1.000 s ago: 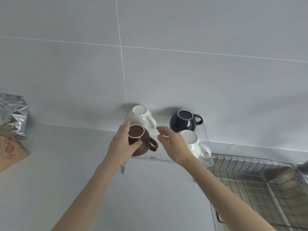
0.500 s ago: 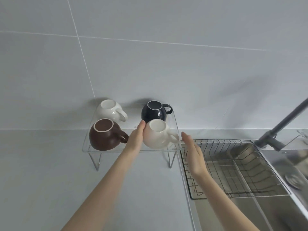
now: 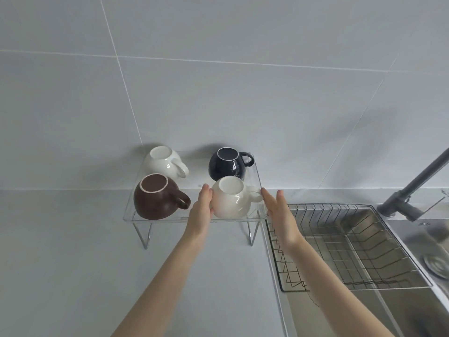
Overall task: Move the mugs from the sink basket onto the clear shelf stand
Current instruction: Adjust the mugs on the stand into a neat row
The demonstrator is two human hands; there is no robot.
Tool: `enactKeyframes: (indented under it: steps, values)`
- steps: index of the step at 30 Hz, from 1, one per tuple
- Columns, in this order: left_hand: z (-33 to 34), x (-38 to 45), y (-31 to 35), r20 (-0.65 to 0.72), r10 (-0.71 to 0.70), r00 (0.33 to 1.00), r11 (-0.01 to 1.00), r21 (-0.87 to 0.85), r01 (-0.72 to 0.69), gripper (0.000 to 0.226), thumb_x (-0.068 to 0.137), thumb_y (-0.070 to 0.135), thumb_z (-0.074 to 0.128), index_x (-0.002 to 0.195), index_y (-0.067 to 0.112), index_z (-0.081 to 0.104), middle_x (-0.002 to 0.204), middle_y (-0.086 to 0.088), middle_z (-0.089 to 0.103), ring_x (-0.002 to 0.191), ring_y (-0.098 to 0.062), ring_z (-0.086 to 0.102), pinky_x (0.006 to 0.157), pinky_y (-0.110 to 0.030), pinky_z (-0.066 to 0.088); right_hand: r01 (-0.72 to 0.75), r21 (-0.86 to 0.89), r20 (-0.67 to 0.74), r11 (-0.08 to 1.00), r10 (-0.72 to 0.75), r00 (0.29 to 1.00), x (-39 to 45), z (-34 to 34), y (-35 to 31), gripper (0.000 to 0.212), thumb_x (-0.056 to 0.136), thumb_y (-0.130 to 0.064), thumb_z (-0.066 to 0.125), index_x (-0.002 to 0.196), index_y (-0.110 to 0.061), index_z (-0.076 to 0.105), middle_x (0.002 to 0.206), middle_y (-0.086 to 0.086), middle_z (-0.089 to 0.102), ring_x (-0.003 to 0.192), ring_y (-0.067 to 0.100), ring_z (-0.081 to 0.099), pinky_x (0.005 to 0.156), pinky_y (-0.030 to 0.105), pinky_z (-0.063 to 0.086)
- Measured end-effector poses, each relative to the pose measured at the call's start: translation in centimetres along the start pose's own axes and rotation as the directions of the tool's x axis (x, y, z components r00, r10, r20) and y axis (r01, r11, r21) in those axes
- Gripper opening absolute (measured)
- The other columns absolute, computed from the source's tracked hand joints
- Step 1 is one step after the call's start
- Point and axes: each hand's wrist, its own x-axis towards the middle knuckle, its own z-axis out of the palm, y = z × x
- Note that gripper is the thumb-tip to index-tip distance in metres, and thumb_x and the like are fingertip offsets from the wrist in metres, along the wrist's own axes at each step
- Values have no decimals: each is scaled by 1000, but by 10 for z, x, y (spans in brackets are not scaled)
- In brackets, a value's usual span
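Four mugs stand upside down on the clear shelf stand (image 3: 170,218): a brown mug (image 3: 155,200) front left, a white mug (image 3: 162,164) back left, a dark navy mug (image 3: 227,166) back right, and another white mug (image 3: 230,200) front right. My left hand (image 3: 200,212) lies flat against the left side of the front white mug, fingers extended. On the other side, my right hand (image 3: 279,215) is open, its fingertips at that mug's handle. The wire sink basket (image 3: 340,239) to the right holds no mugs.
A dark faucet (image 3: 413,186) rises at the right over the steel sink (image 3: 413,307). The stand sits on thin wire legs against the tiled wall, with grey counter to its left and in front.
My left hand let go of the brown mug and moved to the front white mug. My right hand swung out to the right, then came in beside the handle. The view shifted right.
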Motion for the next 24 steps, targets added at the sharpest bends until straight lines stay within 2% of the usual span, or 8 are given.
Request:
enactKeyframes:
  steps: [4,10,12,14,16,18,20,24]
  values:
    - [3,-4,1,-9,-2,1000,998,-67,2,51,94,41,27,140,18,30,148,1,36,135,-11,33,117,-34,22,7,11,10,1000,-7,1000,5,-2,-2,56,92,-53,7,139,-32,30,154,-12,21,143,9,10,116,32,3]
    - [-2,0,-6,19,22,1000,1000,4,-22,46,93,45,26,132,24,41,126,11,43,119,-6,39,113,-30,25,59,80,-55,995,-55,997,7,0,-2,56,95,-46,10,138,-21,35,150,-6,32,141,12,21,115,30,11]
    - [-8,7,-1,3,18,1000,995,95,-19,37,90,50,26,108,31,52,113,8,46,108,-10,41,101,-28,29,88,122,-119,989,-73,990,12,-1,-5,57,96,-43,11,136,-15,39,147,0,39,138,13,30,115,31,17]
    - [-12,14,9,-36,24,999,991,131,-19,38,84,53,29,87,23,52,101,1,45,99,-16,41,93,-30,31,108,129,-164,986,-86,983,23,-4,-13,57,96,-42,10,135,-14,40,146,3,40,136,14,34,116,35,19]
    - [-13,23,17,-44,40,998,993,116,-34,48,88,51,29,112,20,56,114,-2,51,115,-18,46,104,-30,31,114,112,-157,987,-95,983,40,-6,-23,58,95,-43,9,137,-15,37,147,2,38,137,13,32,118,38,17]
    - [-9,32,28,-18,72,997,991,112,-70,56,93,46,21,135,15,41,144,0,42,136,-15,33,115,-32,23,102,76,-114,992,-93,989,61,-7,-33,59,95,-46,8,139,-17,34,151,-1,32,139,11,27,119,39,11]
    - [-2,44,38,2,82,997,991,109,-82,57,94,46,16,140,15,31,152,1,30,141,-12,25,116,-31,19,86,21,-61,996,-85,995,80,-4,-41,60,94,-49,8,141,-19,30,154,-2,25,142,10,18,120,38,6]
    - [5,75,40,-11,-17,1000,992,123,18,63,91,54,15,143,19,23,156,4,21,143,-10,16,117,-32,12,49,-22,2,999,-49,999,102,3,-47,58,95,-46,5,143,-19,23,156,-4,17,144,12,9,116,31,3]
